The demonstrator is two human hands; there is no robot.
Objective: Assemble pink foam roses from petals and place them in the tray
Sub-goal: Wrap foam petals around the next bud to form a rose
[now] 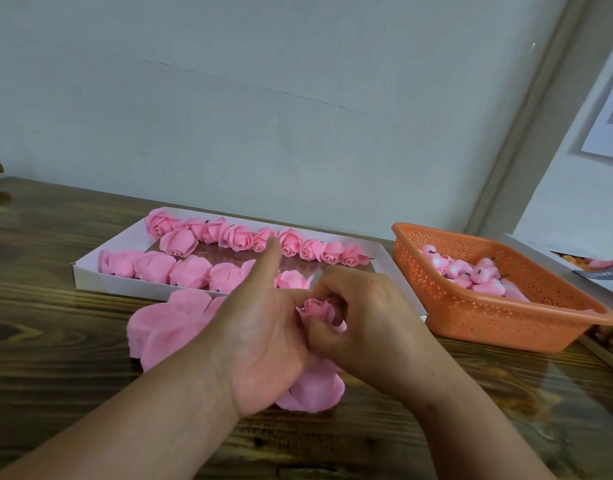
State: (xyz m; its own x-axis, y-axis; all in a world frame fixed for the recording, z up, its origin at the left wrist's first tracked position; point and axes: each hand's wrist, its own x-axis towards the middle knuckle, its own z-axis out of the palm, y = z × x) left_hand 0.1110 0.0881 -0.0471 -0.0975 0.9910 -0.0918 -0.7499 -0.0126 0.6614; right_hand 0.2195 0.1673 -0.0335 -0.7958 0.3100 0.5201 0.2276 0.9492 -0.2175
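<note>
Both grips, our left hand (263,336) and right hand (364,323), are pinching the rosebud (317,308); soft, crushable foam, we are judging, best held at its base.

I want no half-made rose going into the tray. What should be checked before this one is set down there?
1. Rose bud gripped by both hands, left hand and right hand: ok.
2. Outer petals wrapped up round the bud: not ok, they hang loose below.
3. Free spot in the white tray: ok, a gap shows at the front row's right end.
4. Spare petal stack within reach: ok.
5. Bud's base seated: cannot tell, fingers hide it.
</note>
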